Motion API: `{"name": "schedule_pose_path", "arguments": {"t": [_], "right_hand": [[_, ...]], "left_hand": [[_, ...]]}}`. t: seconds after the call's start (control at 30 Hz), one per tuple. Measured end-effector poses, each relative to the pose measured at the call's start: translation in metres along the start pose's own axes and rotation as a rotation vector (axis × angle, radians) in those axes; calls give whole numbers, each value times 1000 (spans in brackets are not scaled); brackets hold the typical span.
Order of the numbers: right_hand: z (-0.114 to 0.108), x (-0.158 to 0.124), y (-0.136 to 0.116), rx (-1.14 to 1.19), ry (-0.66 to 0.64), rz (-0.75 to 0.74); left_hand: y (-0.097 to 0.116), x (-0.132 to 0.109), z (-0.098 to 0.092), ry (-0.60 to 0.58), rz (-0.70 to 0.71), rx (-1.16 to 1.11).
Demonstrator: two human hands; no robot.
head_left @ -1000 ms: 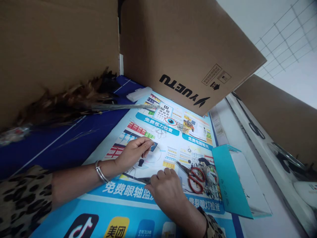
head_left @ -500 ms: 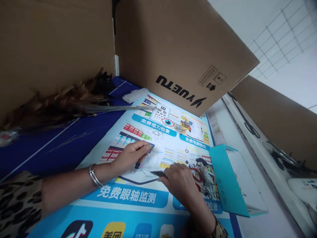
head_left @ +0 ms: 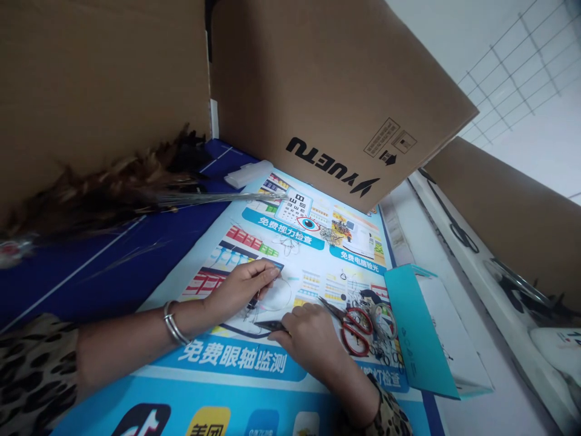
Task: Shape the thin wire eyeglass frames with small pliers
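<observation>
Wire-working seems in hand: the left hand (head_left: 242, 286) pinches a thin wire (head_left: 290, 293) over the table (head_left: 113, 290), inward of its right edge; the right hand (head_left: 313, 336) grasps pliers (head_left: 274, 326). Next likely calls for steady aim.

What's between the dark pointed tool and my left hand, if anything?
Nothing visible blocks the dark pointed tool; a thin curved strand shows by your left hand. The red-handled scissors lie right of your right hand.

My right hand (head_left: 311, 339) obscures part of the dark tool (head_left: 273, 326); what my left hand (head_left: 245, 287) pinches is indistinct.
</observation>
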State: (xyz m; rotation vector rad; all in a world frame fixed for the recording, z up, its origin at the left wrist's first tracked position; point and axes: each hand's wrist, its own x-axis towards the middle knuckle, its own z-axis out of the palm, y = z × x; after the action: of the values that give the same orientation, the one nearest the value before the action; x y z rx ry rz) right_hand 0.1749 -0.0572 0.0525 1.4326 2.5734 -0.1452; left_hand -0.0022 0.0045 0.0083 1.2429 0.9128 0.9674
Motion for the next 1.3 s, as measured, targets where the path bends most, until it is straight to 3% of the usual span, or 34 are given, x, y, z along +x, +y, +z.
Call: {"name": "schedule_pose_path", "arguments": {"t": [0.5,0.77,0.97,1.3], "right_hand": [[0,1,-1,33,-19,-10],[-20,-9,8,86,53,-58],[-35,-16,26,117,118,144],[-32,-12,30,-11,138,308]], "left_hand": [[-3,0,0,-10,-30,-29],[-5,1,0,-33,-45,-59],[-7,0,1,-107,-36,-34],[-6,-3,-1,-181,15,97]]}}
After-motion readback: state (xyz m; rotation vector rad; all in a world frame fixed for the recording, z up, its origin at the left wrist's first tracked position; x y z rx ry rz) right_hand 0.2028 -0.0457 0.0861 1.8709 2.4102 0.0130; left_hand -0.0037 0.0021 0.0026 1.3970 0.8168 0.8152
